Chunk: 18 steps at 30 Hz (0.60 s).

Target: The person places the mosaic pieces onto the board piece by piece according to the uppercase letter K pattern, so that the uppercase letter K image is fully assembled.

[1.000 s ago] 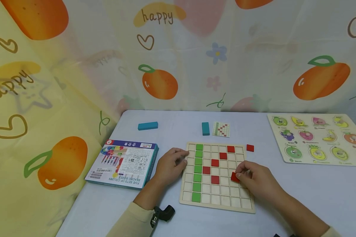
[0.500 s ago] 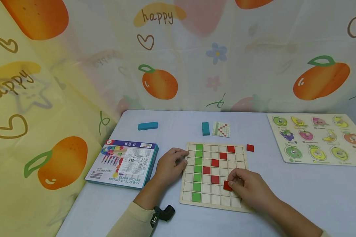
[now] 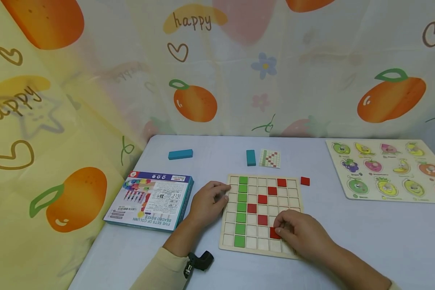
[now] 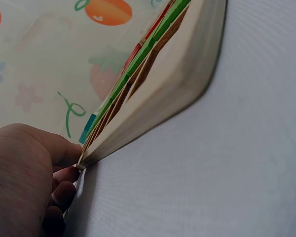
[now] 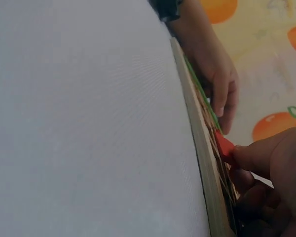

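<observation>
My right hand [image 3: 301, 231] pinches a red square tile [image 3: 274, 233] between thumb and fingers, low over the lower right part of the wooden grid board [image 3: 261, 254]. In the right wrist view the tile [image 5: 226, 147] meets the board's surface at a tilt. My left hand [image 3: 207, 204] holds the board's left edge near its upper corner; the left wrist view has its fingers at the board's rim [image 4: 138, 131]. A column of green tiles [image 3: 241, 207] fills the second column. Several red tiles [image 3: 262, 199] lie in other cells, stepping diagonally.
One loose red tile [image 3: 305, 181] lies beyond the board's right edge. Behind the board are a small pattern card [image 3: 270, 158] and two teal blocks [image 3: 251, 158]. A boxed set [image 3: 148, 201] lies at left, a fruit picture board [image 3: 388, 171] at right.
My right hand has carried the red tile left and toward me, from the right-hand columns to a cell in the second row from the front. The left hand has stayed in place.
</observation>
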Each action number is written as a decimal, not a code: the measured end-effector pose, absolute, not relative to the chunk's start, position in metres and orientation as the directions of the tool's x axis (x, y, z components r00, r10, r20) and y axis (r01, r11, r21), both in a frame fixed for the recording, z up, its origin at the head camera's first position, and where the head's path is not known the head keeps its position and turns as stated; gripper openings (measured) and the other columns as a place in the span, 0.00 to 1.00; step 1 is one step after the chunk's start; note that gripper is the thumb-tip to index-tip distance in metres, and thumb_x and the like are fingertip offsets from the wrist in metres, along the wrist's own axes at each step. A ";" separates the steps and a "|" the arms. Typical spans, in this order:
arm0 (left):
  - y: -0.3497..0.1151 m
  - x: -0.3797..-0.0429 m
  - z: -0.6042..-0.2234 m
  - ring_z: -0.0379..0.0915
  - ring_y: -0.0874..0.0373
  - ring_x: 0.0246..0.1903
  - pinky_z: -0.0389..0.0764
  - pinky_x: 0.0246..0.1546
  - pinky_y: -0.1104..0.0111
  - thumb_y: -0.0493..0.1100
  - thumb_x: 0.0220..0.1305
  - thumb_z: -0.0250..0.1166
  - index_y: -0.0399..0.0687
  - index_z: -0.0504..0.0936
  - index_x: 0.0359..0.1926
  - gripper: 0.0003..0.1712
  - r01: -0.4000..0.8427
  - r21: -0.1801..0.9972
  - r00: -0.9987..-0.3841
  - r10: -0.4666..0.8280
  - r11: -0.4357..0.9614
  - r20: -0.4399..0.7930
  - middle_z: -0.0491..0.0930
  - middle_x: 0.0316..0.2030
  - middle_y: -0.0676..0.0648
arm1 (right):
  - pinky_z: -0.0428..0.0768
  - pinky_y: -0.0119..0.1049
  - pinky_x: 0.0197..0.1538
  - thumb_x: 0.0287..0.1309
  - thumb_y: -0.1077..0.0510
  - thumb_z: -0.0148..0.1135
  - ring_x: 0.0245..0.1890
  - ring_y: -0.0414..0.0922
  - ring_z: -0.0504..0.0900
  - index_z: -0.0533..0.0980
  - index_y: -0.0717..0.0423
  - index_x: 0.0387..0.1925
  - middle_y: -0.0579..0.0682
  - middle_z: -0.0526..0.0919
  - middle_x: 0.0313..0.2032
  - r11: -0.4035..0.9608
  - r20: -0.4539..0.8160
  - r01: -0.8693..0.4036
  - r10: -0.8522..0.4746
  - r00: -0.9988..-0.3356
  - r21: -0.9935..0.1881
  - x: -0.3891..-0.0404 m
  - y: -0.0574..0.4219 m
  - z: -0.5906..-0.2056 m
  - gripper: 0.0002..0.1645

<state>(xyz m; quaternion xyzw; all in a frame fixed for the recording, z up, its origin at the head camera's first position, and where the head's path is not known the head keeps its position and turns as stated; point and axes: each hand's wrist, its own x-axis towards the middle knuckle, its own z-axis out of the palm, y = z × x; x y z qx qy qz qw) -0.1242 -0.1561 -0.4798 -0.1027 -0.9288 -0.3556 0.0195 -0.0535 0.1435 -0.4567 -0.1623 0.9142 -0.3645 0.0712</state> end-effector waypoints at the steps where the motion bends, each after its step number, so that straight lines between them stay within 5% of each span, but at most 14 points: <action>1: -0.156 -0.124 -0.480 0.79 0.58 0.51 0.82 0.51 0.61 0.44 0.74 0.68 0.53 0.88 0.62 0.18 0.205 0.657 -0.978 0.177 0.726 0.110 0.82 0.57 0.52 | 0.75 0.33 0.35 0.65 0.60 0.74 0.30 0.34 0.73 0.81 0.36 0.36 0.32 0.76 0.29 0.685 -0.007 -0.257 -0.358 -0.934 -0.682 -0.053 0.143 -0.457 0.12; 18: -0.156 -0.124 -0.480 0.79 0.58 0.52 0.82 0.53 0.60 0.44 0.74 0.69 0.53 0.88 0.63 0.18 0.199 0.659 -0.979 0.177 0.726 0.100 0.82 0.58 0.53 | 0.82 0.37 0.48 0.62 0.53 0.77 0.41 0.31 0.78 0.83 0.33 0.40 0.26 0.80 0.39 0.699 0.055 -0.389 -0.449 -0.892 -0.599 -0.056 0.147 -0.456 0.11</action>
